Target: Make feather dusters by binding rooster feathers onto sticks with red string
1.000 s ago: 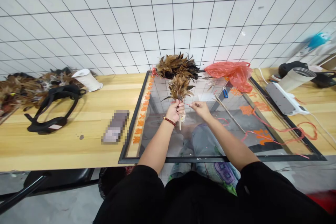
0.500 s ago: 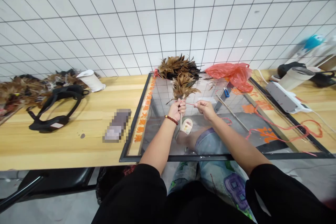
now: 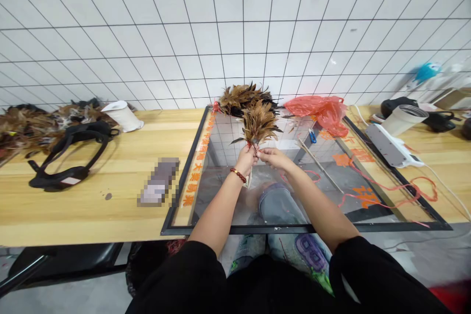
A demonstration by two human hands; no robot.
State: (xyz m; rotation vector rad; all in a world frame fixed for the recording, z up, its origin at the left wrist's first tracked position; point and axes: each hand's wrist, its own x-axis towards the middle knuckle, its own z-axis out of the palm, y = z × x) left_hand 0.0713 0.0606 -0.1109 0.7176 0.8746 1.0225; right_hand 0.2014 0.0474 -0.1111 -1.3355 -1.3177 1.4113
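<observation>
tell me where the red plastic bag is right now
In the head view the red plastic bag lies at the far edge of the glass panel, against the tiled wall, right of the feather pile and beyond both hands.

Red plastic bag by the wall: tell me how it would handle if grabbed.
The red bag lies crumpled and slack, so it is probably floppy and light. Thin film would likely crush in a grip and slide easily over the glass panel.
</observation>
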